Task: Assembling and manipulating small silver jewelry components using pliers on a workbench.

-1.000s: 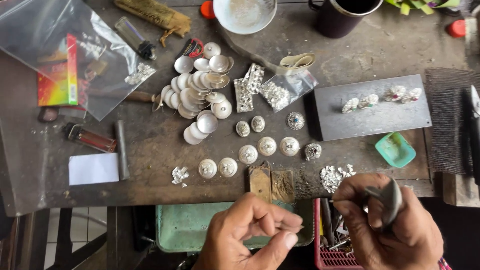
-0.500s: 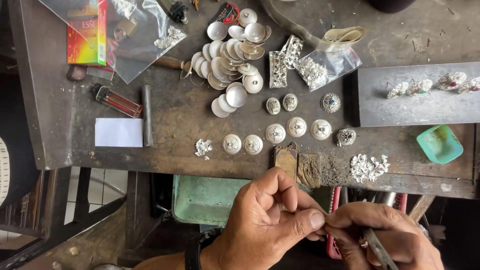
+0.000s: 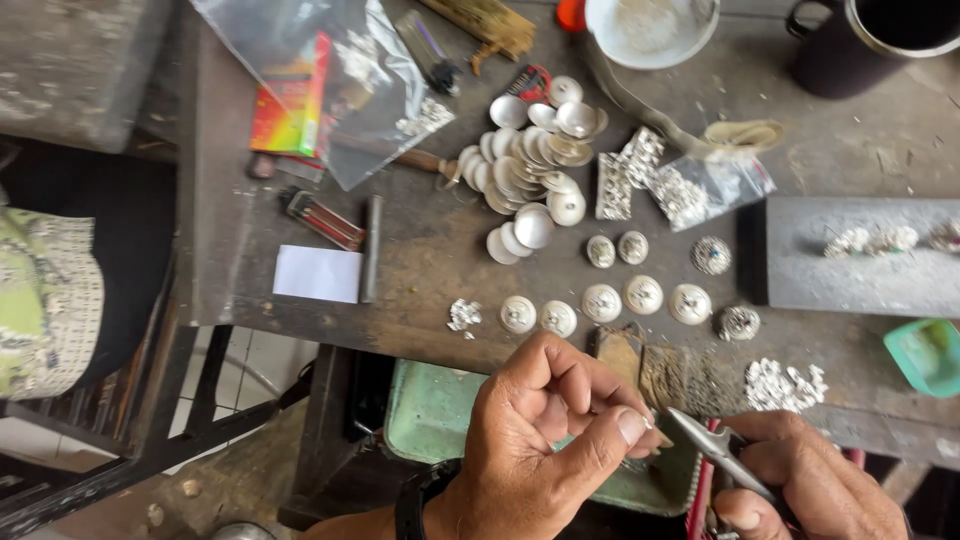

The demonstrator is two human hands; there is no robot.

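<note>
My left hand (image 3: 545, 435) is low in the middle, thumb and fingers pinched together on a tiny piece that I cannot make out. My right hand (image 3: 815, 485) at the bottom right grips metal tweezers (image 3: 712, 447), whose tips meet my left fingertips. Both hands hover below the front edge of a dark worn workbench (image 3: 420, 250), over a green tray (image 3: 430, 415). On the bench lie a pile of silver domed discs (image 3: 535, 165) and rows of round silver ornaments (image 3: 620, 300).
A clear plastic bag (image 3: 330, 80) covers a colourful box at the back left. A white bowl (image 3: 650, 28) and dark mug (image 3: 880, 40) stand at the back. A grey slab (image 3: 860, 260) holds small silver bits; a teal dish (image 3: 925, 352) is right. White paper (image 3: 318, 273) lies left.
The view has swung left and down. My hands came together: the right hand brought the tweezers up to the left fingertips, which now pinch at the tweezer tips.
</note>
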